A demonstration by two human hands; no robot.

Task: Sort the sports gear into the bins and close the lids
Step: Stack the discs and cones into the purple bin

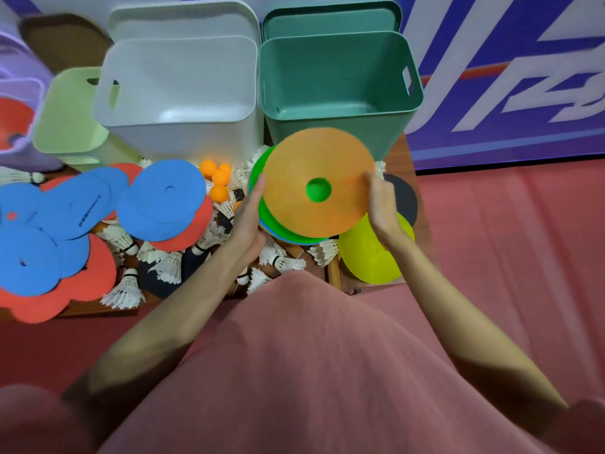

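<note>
While hands (314, 208) grip discs (319, 183) (print illegible).

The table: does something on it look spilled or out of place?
Yes. Shuttlecocks, orange balls and blue discs lie jumbled together, while the white bin and green bin look empty.

Partly hidden: green discs (262, 178) beneath orange disc (319, 181), count unclear. Black disc (407, 198) behind right hand (383, 204). Purple bin (19, 93) cut off at left edge, blurred; contents possibly red discs.
</note>
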